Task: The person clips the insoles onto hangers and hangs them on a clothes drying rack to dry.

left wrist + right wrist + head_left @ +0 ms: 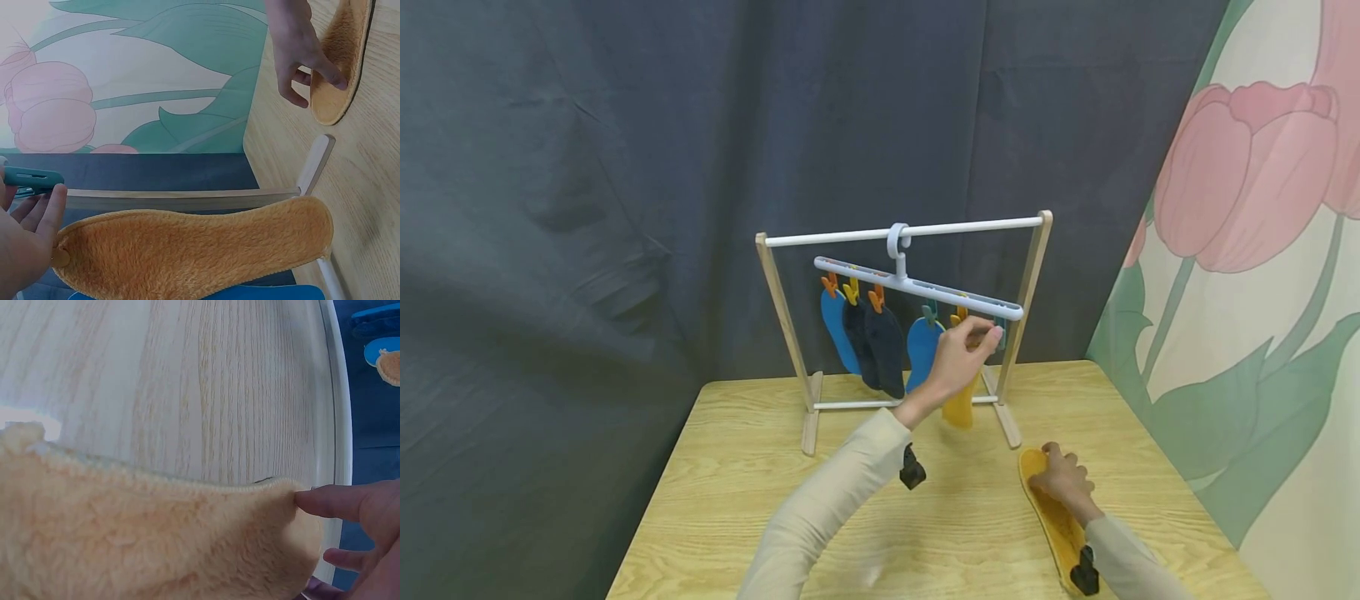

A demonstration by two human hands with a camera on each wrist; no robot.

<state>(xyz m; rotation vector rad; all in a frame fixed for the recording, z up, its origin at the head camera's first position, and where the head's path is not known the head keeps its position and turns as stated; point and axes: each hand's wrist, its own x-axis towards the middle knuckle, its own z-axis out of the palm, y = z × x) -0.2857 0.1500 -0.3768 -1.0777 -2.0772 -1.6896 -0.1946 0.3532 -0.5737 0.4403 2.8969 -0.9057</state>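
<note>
My left hand (955,358) is raised at the right end of a pale blue clip hanger (940,292), its thumb and fingers pinching a teal clothespin (34,179). Just beside that hand a fuzzy yellow insole (200,250) hangs from a yellow clothespin (958,317). Low on the right, my right hand (1063,482) holds the toe or heel end of another yellow insole (1054,529), thumb on its fleecy top. In the right wrist view the other fingers are partly hidden past the insole's edge. This insole is at the tabletop, fleecy side up.
The hanger hooks over the white bar of a wooden rack (1030,275) and tilts down to the right. Blue insoles (923,350) and dark ones (884,350) hang from its other clothespins. A dark curtain (865,108) stands behind the wooden table (730,500); a tulip-patterned sheet (1247,183) is at right.
</note>
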